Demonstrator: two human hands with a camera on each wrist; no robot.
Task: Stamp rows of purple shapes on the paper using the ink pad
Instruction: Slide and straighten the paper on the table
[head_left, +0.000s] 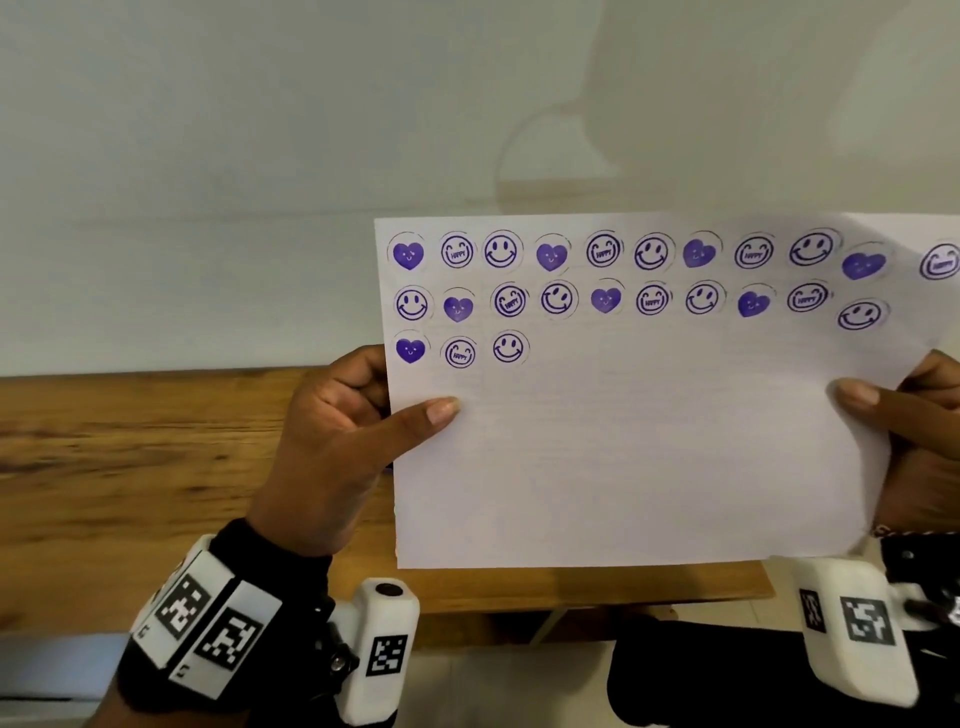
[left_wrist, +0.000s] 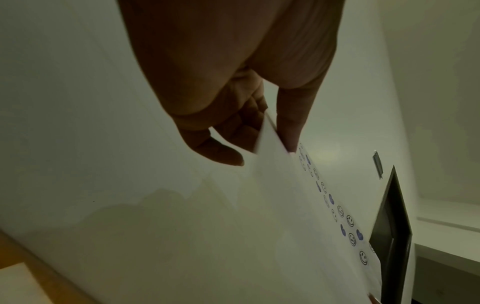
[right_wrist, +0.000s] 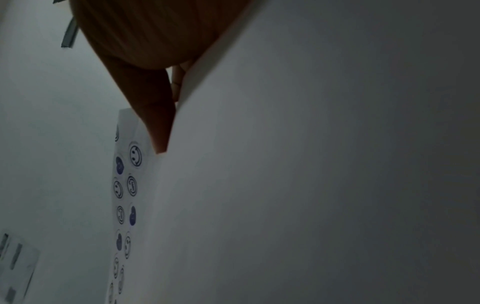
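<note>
Two hands held up one sheet of paper (head_left: 623, 441) in front of us. Our left hand (head_left: 332, 441) pinched the sheet's left edge, thumb (head_left: 415, 415) lying flat across the front and the other fingers curled behind it; the left wrist view showed that same pinch from below, with the thumb (left_wrist: 288, 123) on the printed side and the fingers (left_wrist: 221, 148) on the back. Our right hand (head_left: 914, 415) gripped the right edge the same way, thumb on the front and the rest behind, partly cut off by the frame. In the right wrist view the thumb (right_wrist: 153, 115) pressed against the sheet's face, which filled most of that dim picture.

The paper stood upright, raised clear of the wooden table (head_left: 156, 441) behind and below it. Its upper part carried purple stamps (head_left: 602, 249): solid hearts, plain smiley faces, and grinning faces with the word HAPPY. The top row ran the full width, the second row stopped just short of the right edge, and the third row held only three marks at the left: a heart (head_left: 410, 349), a HAPPY face and a smiley. The lower half of the sheet was blank. Both wrists wore black bands with white camera mounts (head_left: 379, 649) and black-and-white square markers. A pale wall (head_left: 260, 130) rose beyond the table
</note>
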